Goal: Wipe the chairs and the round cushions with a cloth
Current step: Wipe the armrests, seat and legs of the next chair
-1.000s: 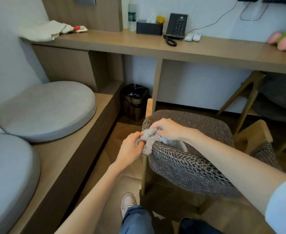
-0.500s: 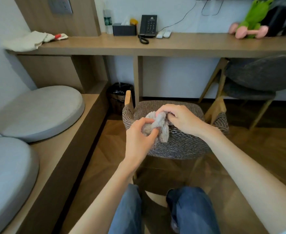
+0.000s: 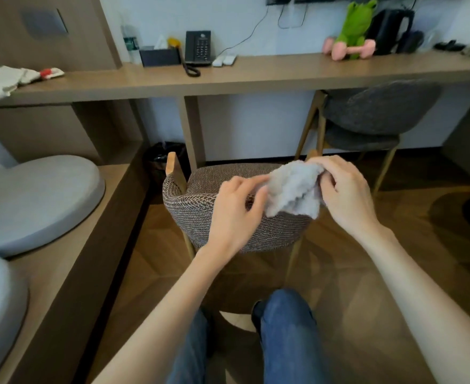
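Head camera showed my right grip (image 3: 344,195) clenched round the bunched grey cloth (image 3: 294,189), above the woven chair (image 3: 200,212) backrest. Left grip (image 3: 233,214) met its edge, pinch unclear. I judged flattening it first best.

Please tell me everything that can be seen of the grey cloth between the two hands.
The grey fluffy cloth looks soft, like towelling, and is crumpled into a loose bunch with a wavy lower edge. It hangs before the backrest of the brown woven chair; contact with it is unclear. The right hand grips its right side with curled fingers. The left hand touches its left edge; whether it pinches cannot be told.
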Demonstrator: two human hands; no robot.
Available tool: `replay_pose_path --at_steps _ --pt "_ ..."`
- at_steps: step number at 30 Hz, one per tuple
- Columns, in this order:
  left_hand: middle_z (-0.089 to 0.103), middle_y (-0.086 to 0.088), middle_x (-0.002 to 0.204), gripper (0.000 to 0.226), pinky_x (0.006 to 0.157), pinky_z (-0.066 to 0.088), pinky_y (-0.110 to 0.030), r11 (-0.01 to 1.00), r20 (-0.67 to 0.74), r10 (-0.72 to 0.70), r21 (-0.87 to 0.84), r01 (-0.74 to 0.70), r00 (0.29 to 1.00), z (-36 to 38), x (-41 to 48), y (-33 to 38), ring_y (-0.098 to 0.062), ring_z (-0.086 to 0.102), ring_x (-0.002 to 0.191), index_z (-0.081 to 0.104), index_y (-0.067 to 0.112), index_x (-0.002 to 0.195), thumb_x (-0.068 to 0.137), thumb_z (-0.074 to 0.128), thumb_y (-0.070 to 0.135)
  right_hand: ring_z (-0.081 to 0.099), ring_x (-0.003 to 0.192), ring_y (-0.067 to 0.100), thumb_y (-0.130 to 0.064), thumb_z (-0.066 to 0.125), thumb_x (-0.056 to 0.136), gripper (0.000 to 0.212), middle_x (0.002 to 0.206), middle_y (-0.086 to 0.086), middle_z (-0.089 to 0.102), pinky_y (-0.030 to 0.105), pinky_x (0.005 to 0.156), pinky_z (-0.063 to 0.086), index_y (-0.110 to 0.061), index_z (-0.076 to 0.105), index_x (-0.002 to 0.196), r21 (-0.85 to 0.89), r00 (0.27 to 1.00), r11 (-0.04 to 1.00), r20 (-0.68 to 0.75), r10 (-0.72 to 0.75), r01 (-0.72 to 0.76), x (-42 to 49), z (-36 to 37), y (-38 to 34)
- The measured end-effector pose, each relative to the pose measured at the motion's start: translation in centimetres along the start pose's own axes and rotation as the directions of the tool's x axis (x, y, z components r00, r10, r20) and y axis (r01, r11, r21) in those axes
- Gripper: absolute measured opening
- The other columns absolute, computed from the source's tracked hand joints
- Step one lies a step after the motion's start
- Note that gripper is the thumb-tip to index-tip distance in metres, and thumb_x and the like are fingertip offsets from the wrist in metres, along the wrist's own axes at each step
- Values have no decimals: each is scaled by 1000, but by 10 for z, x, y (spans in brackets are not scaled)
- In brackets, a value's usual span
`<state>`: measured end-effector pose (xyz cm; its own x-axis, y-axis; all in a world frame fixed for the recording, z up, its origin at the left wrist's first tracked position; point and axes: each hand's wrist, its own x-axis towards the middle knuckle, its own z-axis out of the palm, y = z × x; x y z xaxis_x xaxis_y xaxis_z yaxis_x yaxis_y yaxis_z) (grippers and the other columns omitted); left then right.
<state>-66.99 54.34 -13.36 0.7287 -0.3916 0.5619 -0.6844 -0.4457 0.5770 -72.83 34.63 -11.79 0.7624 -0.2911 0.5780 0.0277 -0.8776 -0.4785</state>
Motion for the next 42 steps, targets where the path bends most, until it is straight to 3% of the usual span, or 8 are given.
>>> replay_pose_path --at_steps 3,7,11,17,22,26,31,42 --pt "58 -6 110 31 87 26 -19 988 -94 -131 69 137 987 -10 6 -20 -18 47 106 60 14 126 99 46 19 57 93 16 -19 45 90 35 112 1 55 25 76 42 -22 60 122 35 993 999 -116 -2 6 1 1 -22" --pt "51 -8 128 37 96 26 -12 976 -18 -215 25 215 977 -12 9 -34 -11 43 117 48 11 137 102 37 13 50 83 11 -32 50 96 33 122 -5 48 20 61 39 -35 55 128 -52 993 998 108 -40 46 -10 47 -59" --pt "45 -6 134 40 92 22 3 984 -2 -177 34 177 984 -10 5 -36 0 39 114 41 11 141 101 36 9 46 91 22 -33 50 97 25 108 -3 64 37 71 44 -22 71 103 -143 1000 990 -9 -5 4 -24 79 -61" --pt "43 -3 141 43 105 35 -21 998 100 -17 60 11 995 1 15 -23 -13 41 128 42 13 141 99 35 6 50 71 21 -21 56 94 21 82 7 60 32 56 42 -7 65 83 -181 978 978 -159 -136 106 -17 77 -36" --pt "38 2 143 43 76 43 -24 980 229 38 182 -81 973 26 31 -14 -16 48 121 33 25 145 102 35 29 46 65 14 -15 58 91 19 79 6 54 23 58 29 -4 58 76 -87 962 992 -263 69 -94 -20 67 17" --pt "54 0 130 45 64 38 -32 893 371 -50 432 -124 927 51 44 -5 -26 62 100 36 32 142 102 22 45 57 81 32 -17 53 95 18 93 13 56 27 64 27 -3 64 92 -34 896 903 -139 421 -429 -27 61 79" --pt "68 -1 81 61 60 36 -33 845 447 -13 483 -229 895 71 55 -3 -27 65 77 64 27 100 94 15 63 48 118 15 -34 42 100 36 130 5 50 27 94 38 -15 62 123 275 920 886 -12 392 -374 -36 84 67" --pt "67 3 81 68 46 23 -26 738 470 186 513 -438 863 79 54 -3 -21 65 65 52 29 127 88 13 69 56 99 18 -26 51 97 32 93 0 63 26 78 37 -6 69 80 329 875 821 39 482 -466 11 111 139"
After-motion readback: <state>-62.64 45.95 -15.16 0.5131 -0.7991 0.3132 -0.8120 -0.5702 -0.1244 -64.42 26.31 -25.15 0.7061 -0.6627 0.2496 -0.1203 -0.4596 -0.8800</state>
